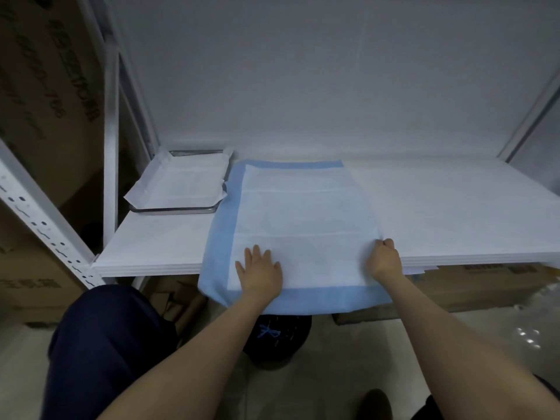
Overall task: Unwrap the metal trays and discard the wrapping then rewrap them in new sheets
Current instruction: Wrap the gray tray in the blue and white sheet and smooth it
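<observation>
The blue-bordered sheet (300, 213) lies spread in the centre of the frame, white in the middle with blue along its left, far and near sides. Its near end hangs over the front edge of the white shelf surface (454, 213). The left hand (261, 272) rests flat on the sheet's near part, fingers straight and spread, gripping nothing. The right hand (384, 259) has its fingers curled and pinches the sheet's right edge.

Left of centre, at the back of the shelf surface, sits the metal tray (175, 210). It lies just beside the sheet's left border, with a white wrapping (181, 183) lying over it so that only the front and back rims show.

A white metal upright (110, 177) stands at the left, with cardboard boxes (45, 101) beyond it. Below the shelf, at lower centre, stands a dark bin (277, 334), and a dark trouser leg (103, 344) fills the lower left.
</observation>
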